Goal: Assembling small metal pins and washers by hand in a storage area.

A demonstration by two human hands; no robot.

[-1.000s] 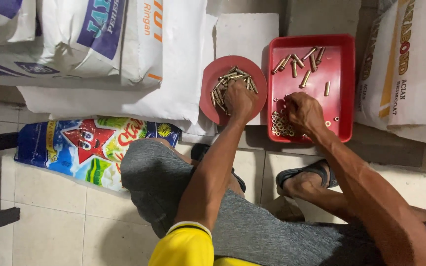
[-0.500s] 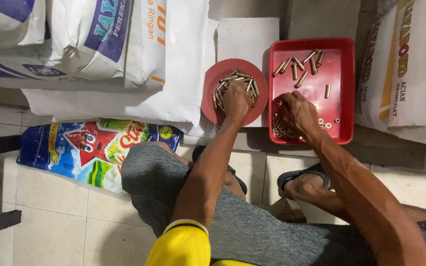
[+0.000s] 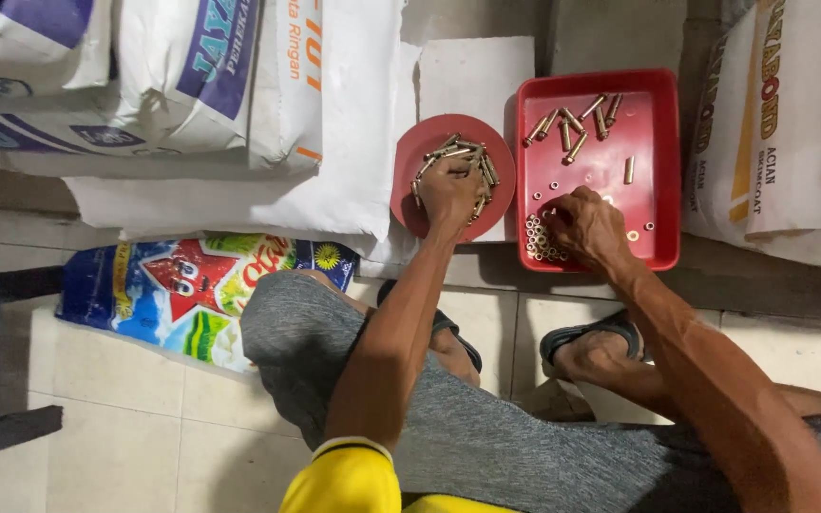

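Note:
My left hand [image 3: 448, 187] rests on a round red dish [image 3: 413, 152], fingers curled over a heap of small brass sleeves [image 3: 456, 152]. My right hand [image 3: 586, 226] reaches into a square red tray [image 3: 659, 171], its fingers bent over a cluster of small brass nuts [image 3: 542, 241] at the tray's near left corner. More brass sleeves [image 3: 572, 123] lie loose at the far end of the tray, with a few single nuts [image 3: 640, 231] scattered. Whether either hand actually pinches a piece is hidden by the fingers.
Large white sacks [image 3: 239, 85] lie at the left and another stack [image 3: 791, 142] at the right. A colourful blue printed bag [image 3: 192, 294] lies on the tiled floor [image 3: 106, 418]. My knees in grey shorts and sandalled feet [image 3: 586, 342] sit below the trays.
The view has shifted slightly. My left hand stays on the red dish; my right hand has moved a little left, toward the nuts in the tray's near corner.

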